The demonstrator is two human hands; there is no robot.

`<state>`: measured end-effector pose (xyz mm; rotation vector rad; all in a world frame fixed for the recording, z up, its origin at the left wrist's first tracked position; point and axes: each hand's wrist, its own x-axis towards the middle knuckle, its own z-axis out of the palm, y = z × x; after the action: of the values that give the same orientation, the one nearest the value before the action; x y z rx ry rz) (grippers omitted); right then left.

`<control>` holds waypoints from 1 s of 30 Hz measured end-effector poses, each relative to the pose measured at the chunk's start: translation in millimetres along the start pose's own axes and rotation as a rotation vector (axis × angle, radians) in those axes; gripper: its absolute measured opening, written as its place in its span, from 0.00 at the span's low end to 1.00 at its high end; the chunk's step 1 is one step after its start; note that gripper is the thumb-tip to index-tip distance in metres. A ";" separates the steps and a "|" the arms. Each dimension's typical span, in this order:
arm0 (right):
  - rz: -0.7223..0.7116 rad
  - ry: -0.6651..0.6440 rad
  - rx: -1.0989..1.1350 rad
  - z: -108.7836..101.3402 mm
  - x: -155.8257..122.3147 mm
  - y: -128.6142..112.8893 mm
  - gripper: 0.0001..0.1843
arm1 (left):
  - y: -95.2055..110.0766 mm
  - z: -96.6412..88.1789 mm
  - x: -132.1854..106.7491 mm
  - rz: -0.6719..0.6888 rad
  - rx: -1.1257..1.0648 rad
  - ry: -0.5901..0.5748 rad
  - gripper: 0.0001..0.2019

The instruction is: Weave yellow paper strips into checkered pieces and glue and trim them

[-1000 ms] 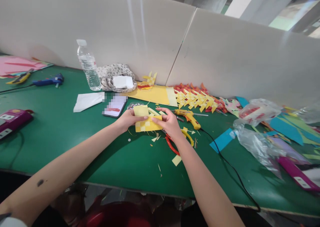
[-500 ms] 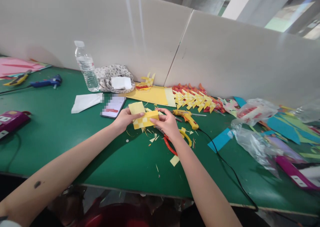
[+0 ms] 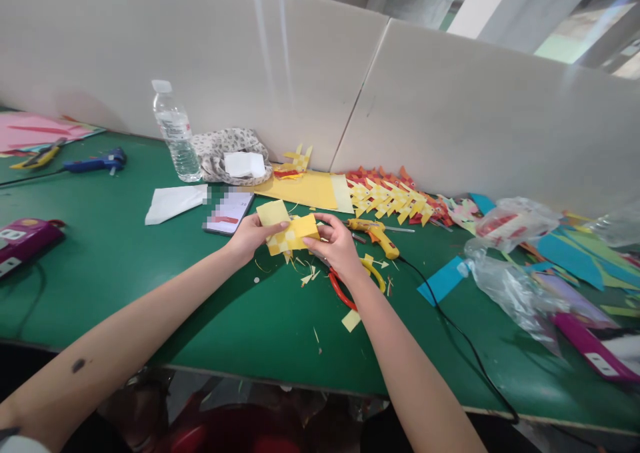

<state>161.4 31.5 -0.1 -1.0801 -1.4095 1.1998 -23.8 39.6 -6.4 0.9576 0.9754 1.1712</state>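
Both of my hands hold a woven yellow paper piece (image 3: 290, 233) a little above the green table (image 3: 100, 266). My left hand (image 3: 250, 236) pinches its left side, with the thumb on the checkered weave and a pale yellow flap sticking up behind. My right hand (image 3: 337, 243) is closed on its right end, where the plain yellow paper folds over. Under my right wrist lie red and yellow handled scissors (image 3: 350, 286). Small yellow paper scraps (image 3: 307, 276) are scattered on the table below the piece.
A yellow glue gun (image 3: 375, 232) with a black cord lies right of my hands. A phone (image 3: 229, 212), white paper (image 3: 173, 201), a water bottle (image 3: 173, 133) and a cloth pouch (image 3: 227, 153) stand behind. Finished woven pieces (image 3: 395, 200) line the partition. Plastic bags (image 3: 505, 266) and coloured paper sit at right.
The woven piece has been lifted slightly and turned, and its right end has folded over between my right fingers. Both hands stayed on it.
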 end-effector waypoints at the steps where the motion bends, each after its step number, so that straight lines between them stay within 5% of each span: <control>1: -0.006 0.000 -0.002 0.2 -0.1 0.1 0.31 | -0.1 -0.3 0.1 0.001 -0.002 0.005 0.21; 30: 0.005 -0.079 0.002 5.7 -2.1 -0.1 0.31 | 1.7 9.0 -9.0 0.083 0.010 -0.037 0.21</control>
<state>156.1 28.6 -0.5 -1.0459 -1.4664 1.2591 -16.8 30.1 -1.2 1.0325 0.9204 1.2145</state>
